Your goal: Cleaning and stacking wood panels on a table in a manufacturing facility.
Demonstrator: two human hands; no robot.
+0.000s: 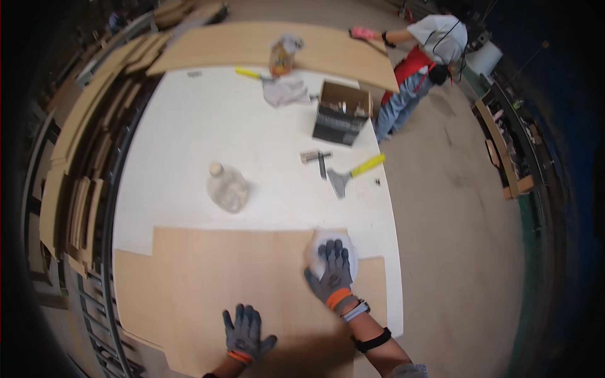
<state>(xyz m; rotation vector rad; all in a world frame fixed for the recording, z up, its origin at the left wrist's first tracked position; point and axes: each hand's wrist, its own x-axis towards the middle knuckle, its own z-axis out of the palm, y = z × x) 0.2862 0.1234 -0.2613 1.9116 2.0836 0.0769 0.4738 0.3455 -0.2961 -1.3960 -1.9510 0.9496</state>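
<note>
A large pale wood-veneer panel [239, 277] lies on the near part of the white table, over another wooden panel [135, 277] that shows at both sides. My right hand [334, 272], in a grey glove with an orange cuff, rests on a white cloth [350, 259] at the panel's far right corner, its fingers stretched out flat. My left hand [247, 334], gloved the same way, lies spread on the panel near its front edge, holding nothing. Beyond the panel stands a blurred translucent plastic bottle [228, 190] with a pale cap.
Across the white table [170, 145] lie a yellow-handled scraper [353, 174], a small dark tool [320, 160], an open black cardboard box [340, 116], a rag [285, 92] and a jar [281, 60]. A co-worker [419, 69] stands beside the far panel [227, 45]. Stacked boards [82, 170] line the left.
</note>
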